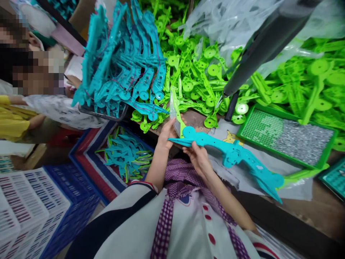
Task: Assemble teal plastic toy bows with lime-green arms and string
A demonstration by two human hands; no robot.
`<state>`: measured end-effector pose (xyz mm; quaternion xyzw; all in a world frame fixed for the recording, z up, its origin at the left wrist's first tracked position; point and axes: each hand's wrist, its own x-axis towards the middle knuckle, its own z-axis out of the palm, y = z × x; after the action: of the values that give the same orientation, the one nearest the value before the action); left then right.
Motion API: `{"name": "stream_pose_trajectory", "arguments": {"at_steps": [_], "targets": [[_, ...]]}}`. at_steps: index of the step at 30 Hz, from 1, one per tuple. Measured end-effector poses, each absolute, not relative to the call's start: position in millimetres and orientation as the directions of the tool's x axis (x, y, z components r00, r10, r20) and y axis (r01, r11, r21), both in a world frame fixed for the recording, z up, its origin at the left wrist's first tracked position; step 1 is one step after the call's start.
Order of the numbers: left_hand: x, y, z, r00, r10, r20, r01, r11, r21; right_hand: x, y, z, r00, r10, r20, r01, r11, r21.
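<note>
A long turquoise plastic bow-shaped part (pixel 215 140) lies across in front of me, with a lime-green arm (pixel 175 104) at its left end and another at its right end. My left hand (pixel 165 135) is closed around the left end, where the green arm meets the turquoise piece. My right hand (pixel 198 158) grips the part's lower edge a little further right, thumb on top. The far right end rests over a white sheet (pixel 300 187) on the table. Some of my fingers are hidden behind the part.
A dark powered screwdriver (pixel 264 46) hangs over the table, bit down. A green tray (pixel 244 124) holds many small screws. Lime-green arms (pixel 210 72) are heaped behind, and turquoise parts (pixel 126 61) stand stacked at left. Below sit a part-filled striped container (pixel 88 154) and crates (pixel 35 208). A person is at left.
</note>
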<state>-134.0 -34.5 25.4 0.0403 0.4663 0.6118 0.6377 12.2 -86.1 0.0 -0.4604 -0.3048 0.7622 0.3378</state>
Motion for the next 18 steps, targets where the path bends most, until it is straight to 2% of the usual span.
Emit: {"name": "stream_pose_trajectory", "arguments": {"at_steps": [5, 8, 11, 14, 16, 18], "targets": [[-138.6, -36.0, 13.3, -0.212, 0.827, -0.521, -0.696, 0.246, 0.675, 20.0, -78.5, 1.7, -0.405, 0.73, -0.551, -0.091, -0.632, -0.77], [-142.3, -36.1, 5.4, -0.233, 0.825, -0.515, -0.661, 0.254, 0.706, 16.8, -79.7, 5.7, -0.379, 0.728, -0.571, -0.081, -0.641, -0.763], [-142.9, -35.8, -1.0, -0.307, 0.8, -0.516, -0.626, 0.239, 0.742, 9.2, -79.5, 10.7, -0.4, 0.749, -0.528, -0.112, -0.612, -0.783], [-144.2, -36.8, -5.2, -0.376, 0.795, -0.476, -0.578, 0.2, 0.791, 24.9, -84.7, 18.0, -0.493, 0.732, -0.47, -0.109, -0.588, -0.801], [-149.4, -38.8, -6.1, -0.368, 0.818, -0.441, -0.536, 0.201, 0.82, 59.8, -96.6, 24.5, -0.505, 0.736, -0.451, -0.015, -0.531, -0.847], [-157.8, -41.6, -5.2, -0.288, 0.861, -0.418, -0.498, 0.239, 0.834, 112.1, -113.2, 32.5, -0.385, 0.822, -0.419, 0.107, -0.411, -0.905]]}}
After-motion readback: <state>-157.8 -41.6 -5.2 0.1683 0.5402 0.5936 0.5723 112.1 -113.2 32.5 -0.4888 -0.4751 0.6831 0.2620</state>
